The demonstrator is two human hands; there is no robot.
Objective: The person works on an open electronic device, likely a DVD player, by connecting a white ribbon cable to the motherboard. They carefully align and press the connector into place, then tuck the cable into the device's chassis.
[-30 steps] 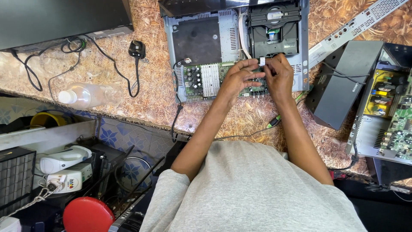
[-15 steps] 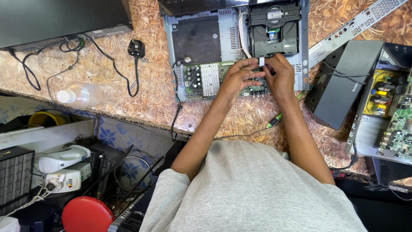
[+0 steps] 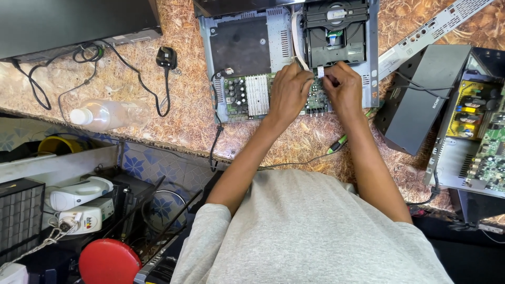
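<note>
Right now my left hand (image 3: pixel 288 90) and right hand (image 3: pixel 343 88) meet over the green circuit board (image 3: pixel 315 100) in the opened grey metal chassis (image 3: pixel 286 31) on the speckled brown worktop (image 3: pixel 189 110), fingers pinched on the thin white flat ribbon cable (image 3: pixel 320 72). Too hard a tug could, I judge, crease or tear it. A small white label (image 3: pixel 336 14) sits on the black disc drive (image 3: pixel 335 29) above.

Disc drive (image 3: pixel 336 31) ahead (black case (image 3: pixel 421 94) rightward)

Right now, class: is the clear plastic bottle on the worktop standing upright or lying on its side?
Lying on its side: the clear plastic bottle rests lengthwise on the speckled brown worktop, white cap pointing left.
</note>
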